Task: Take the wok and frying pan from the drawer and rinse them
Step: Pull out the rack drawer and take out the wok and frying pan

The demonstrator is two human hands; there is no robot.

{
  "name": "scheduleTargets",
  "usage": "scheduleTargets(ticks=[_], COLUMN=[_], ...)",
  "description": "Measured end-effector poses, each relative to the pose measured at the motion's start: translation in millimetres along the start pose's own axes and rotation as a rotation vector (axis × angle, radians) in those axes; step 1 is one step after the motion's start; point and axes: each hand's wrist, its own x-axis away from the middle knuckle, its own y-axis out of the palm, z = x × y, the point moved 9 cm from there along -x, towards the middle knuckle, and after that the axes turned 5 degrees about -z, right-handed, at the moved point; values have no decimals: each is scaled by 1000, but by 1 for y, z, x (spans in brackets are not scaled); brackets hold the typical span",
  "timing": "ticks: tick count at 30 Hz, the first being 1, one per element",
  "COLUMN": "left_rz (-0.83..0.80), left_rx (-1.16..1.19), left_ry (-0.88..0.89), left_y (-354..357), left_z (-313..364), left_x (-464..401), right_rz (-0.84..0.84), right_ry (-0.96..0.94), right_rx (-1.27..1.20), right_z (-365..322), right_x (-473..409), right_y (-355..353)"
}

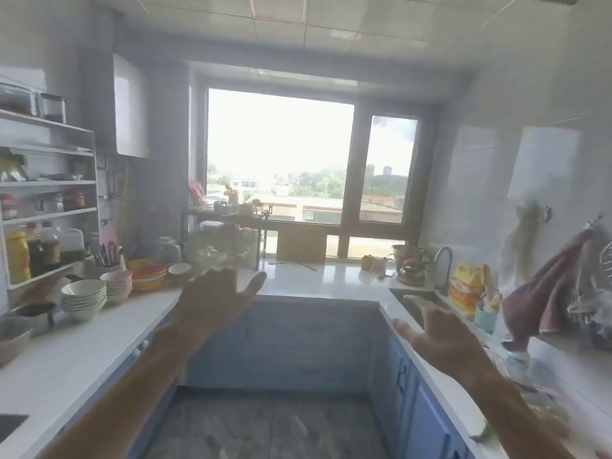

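Note:
I face a U-shaped kitchen with blue cabinets [281, 346] under white counters. My left hand [215, 299] is stretched forward over the aisle, fingers apart, holding nothing. My right hand [433, 332] is raised near the right counter's edge, also spread and empty. The sink [402, 294] with its curved faucet [443, 263] sits at the right rear corner, just beyond my right hand. No wok or frying pan shows, and every cabinet front in view is closed.
Stacked bowls [84, 298] and colourful plates [147, 274] crowd the left counter below a white shelf rack [49, 213] of jars. On the right are a yellow bag [465, 289], a hanging brown cloth [549, 293] and a dish rack. A window fills the far wall.

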Motion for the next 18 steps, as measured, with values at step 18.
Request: scheduleTargets(ticks=[18], left_rz=[-110], left_rx=[175], left_ry=[102], left_y=[345], left_z=[-26], left_x=[-495], right_rz=[-87], right_ry=[139], right_rx=[-235], right_z=[150], right_x=[-540], right_y=[210])
